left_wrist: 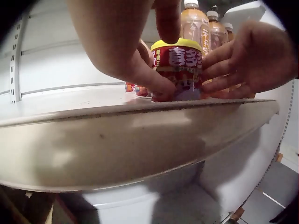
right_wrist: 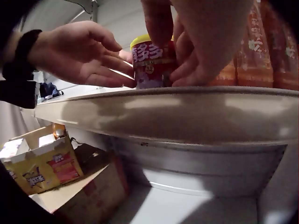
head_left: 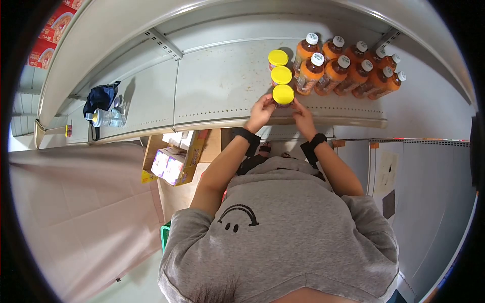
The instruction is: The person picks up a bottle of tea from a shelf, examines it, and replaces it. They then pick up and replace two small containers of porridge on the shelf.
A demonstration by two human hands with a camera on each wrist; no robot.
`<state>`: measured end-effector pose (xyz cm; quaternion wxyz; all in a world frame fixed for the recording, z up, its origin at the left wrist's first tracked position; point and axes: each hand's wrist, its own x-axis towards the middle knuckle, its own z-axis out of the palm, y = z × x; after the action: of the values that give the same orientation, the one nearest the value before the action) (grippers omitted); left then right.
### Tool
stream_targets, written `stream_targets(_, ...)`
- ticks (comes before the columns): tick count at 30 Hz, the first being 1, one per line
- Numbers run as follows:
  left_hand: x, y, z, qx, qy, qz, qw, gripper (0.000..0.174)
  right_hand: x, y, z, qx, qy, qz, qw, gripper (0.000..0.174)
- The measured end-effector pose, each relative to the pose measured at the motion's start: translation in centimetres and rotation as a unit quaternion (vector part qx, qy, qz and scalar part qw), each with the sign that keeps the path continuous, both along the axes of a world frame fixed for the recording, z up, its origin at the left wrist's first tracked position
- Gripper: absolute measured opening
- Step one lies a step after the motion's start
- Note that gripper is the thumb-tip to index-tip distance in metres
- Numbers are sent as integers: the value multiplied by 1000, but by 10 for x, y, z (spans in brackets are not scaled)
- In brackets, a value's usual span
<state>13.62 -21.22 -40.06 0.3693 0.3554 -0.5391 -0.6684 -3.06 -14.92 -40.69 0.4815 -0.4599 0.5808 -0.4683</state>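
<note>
Three cans with yellow lids stand in a row on the shelf, running from back to front edge. At the front can (head_left: 283,94), my left hand (head_left: 260,112) touches the left side and my right hand (head_left: 303,119) the right side. The left wrist view shows the can's red label (left_wrist: 180,70) between my left hand (left_wrist: 121,46) and the relaxed fingers of my right hand (left_wrist: 254,60). In the right wrist view the can (right_wrist: 150,63) stands upright at the shelf's edge, my left hand's fingers (right_wrist: 110,65) straight beside it, my right hand (right_wrist: 201,42) on its other side.
Several orange bottles (head_left: 333,76) with white caps stand right of the cans. Farther left on the shelf (head_left: 217,81) are a dark bag (head_left: 100,97) and a clear bottle (head_left: 108,118). Below, an opened carton (head_left: 192,161) holds packages. Red packs (head_left: 53,30) sit at upper left.
</note>
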Motion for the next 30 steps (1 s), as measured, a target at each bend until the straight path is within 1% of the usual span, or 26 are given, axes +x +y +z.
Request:
stream_targets(4,1,-2,1,-15,21,-9,1000,33,1,-2,1,-8,-4,0,1000,60)
stream_targets(8,0,-3,1,-12,3,-6,1000,33,0,-2,-1,-7,3,0,1000,61)
stream_targets(10,-1,-3,4,33,19,24,999,32,1,-2,2,-11,4,2,1000,60)
stream_targets(13,-3,-3,9,53,16,35,998,33,1,-3,5,2,-2,2,1000,61)
stream_targets(16,-2,-6,10,32,10,21,999,34,-1,-6,2,16,-38,-1,999,63)
stream_targets(18,-2,-8,9,42,15,28,999,34,-1,-8,0,-6,-44,5,999,64)
stream_targets(20,-5,-11,7,49,23,35,998,34,-4,-10,0,-9,-27,15,999,64)
stream_targets(22,-7,-13,2,56,47,63,995,35,-6,-10,1,-8,-8,24,1000,64)
stream_targets(23,-8,-16,0,55,26,58,996,36,-6,-11,2,3,-16,23,1000,64)
stream_targets(24,-8,-18,2,58,29,57,996,36,-6,-13,2,11,-24,22,999,65)
stream_targets(26,-7,-19,6,58,-2,30,998,35,-5,-15,3,3,-13,19,1000,63)
stream_targets(30,-9,-21,8,59,-8,39,997,35,-6,-18,2,-8,-4,23,1000,62)
